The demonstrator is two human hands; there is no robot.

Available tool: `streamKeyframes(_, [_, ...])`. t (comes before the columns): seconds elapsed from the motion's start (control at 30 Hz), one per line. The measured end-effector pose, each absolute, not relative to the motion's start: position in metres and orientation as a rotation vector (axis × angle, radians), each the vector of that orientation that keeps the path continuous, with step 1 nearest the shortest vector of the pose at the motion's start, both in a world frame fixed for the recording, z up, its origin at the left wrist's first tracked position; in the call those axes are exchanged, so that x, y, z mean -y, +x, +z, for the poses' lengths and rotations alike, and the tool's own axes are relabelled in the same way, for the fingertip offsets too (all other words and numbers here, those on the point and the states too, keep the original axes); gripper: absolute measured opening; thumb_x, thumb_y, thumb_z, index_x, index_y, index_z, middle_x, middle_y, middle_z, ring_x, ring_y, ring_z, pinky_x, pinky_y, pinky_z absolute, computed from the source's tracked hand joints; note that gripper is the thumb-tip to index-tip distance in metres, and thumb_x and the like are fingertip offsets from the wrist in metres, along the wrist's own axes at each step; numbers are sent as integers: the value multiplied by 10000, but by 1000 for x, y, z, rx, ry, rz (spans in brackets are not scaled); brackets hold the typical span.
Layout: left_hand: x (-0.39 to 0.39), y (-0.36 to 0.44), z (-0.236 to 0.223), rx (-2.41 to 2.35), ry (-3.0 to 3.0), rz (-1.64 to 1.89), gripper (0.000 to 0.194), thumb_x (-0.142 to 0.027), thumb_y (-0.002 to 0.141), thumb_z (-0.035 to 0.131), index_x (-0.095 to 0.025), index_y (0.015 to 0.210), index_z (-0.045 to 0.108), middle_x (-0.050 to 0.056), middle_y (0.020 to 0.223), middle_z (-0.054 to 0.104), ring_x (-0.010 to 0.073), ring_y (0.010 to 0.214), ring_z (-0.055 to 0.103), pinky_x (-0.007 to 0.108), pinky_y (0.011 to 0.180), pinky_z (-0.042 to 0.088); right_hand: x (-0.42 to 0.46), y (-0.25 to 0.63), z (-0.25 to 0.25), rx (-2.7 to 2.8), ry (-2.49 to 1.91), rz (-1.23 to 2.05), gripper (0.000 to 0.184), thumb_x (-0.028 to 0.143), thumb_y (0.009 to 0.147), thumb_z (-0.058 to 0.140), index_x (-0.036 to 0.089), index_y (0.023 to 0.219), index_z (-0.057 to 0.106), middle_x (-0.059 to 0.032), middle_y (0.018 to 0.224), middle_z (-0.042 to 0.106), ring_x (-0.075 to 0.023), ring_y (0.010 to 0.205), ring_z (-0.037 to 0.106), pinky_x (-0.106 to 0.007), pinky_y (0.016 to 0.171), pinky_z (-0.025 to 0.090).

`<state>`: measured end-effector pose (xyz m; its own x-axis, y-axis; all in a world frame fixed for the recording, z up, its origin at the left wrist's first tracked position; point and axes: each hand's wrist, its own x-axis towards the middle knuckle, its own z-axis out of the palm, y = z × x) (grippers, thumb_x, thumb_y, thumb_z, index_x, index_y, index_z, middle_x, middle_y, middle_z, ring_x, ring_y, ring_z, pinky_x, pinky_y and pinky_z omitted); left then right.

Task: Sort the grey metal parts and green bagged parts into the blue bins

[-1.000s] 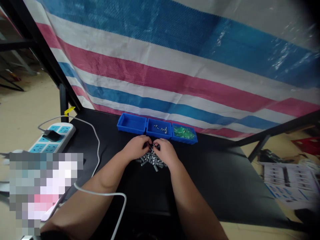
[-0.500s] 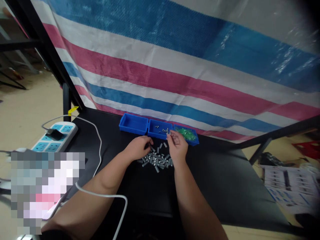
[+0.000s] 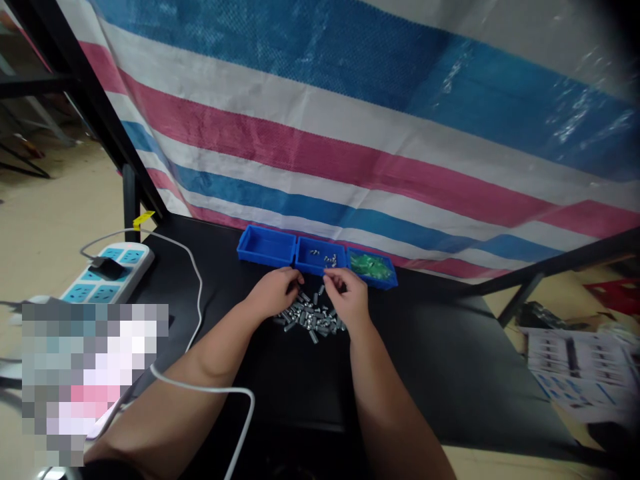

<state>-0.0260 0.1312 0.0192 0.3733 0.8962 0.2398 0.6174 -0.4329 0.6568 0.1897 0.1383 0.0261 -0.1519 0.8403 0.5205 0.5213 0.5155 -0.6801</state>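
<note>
Your left hand (image 3: pixel 274 292) sits curled at the back edge of the pile of grey metal screws (image 3: pixel 309 321), just in front of the blue three-bin parts tray (image 3: pixel 317 257); can't tell if those fingers hold anything. Your right hand (image 3: pixel 347 298) has its fingertips (image 3: pixel 329 279) pinched narrow by the tray's middle bin, though any screw there is too small to see. They look small, stiff and a bit slippery, so I'd pinch them by the shank.

Two hands (image 3: pixel 274 292), three blue plastic bins (image 3: pixel 265 261), one power strip (image 3: pixel 103 292), one pile of metal screws (image 3: pixel 307 321)
</note>
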Motion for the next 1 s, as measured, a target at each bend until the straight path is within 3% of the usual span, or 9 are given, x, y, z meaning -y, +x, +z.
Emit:
streamKeyframes(0.27, [-134, -29, 20, -1443, 2096, 876, 201, -140, 842, 538, -209, 959, 685, 51, 940, 690, 198, 844, 650, 307, 777, 507, -133, 182, 29, 2321, -1068, 583, 144, 100, 800, 665, 229, 843, 710, 14, 740, 674, -160, 742, 587, -297, 740, 460])
streamKeyframes(0.67, [-133, -28, 19, -1468, 2095, 843, 194, -155, 817, 575, -214, 962, 691, 47, 943, 703, 198, 835, 652, 305, 754, 504, -133, 185, 27, 2389, -1039, 761, 156, 120, 771, 726, 230, 876, 758, 12, 760, 693, -144, 723, 616, -245, 659, 443])
streamKeyframes(0.8, [-134, -28, 17, -1464, 2099, 833, 208, -146, 799, 589, -220, 966, 687, 41, 939, 704, 204, 844, 656, 311, 765, 503, -133, 185, 29, 2367, -1066, 699, 114, 111, 784, 685, 213, 770, 734, 20, 694, 661, -118, 624, 572, -233, 608, 425])
streamKeyframes(1.0, [-134, -28, 17, -1464, 2096, 824, 190, -167, 792, 596, -220, 952, 681, 43, 941, 699, 206, 828, 649, 311, 749, 491, -135, 185, 31, 1948, -1097, 381, 101, 216, 854, 648, 229, 874, 745, -14, 755, 696, -162, 663, 630, -289, 677, 529])
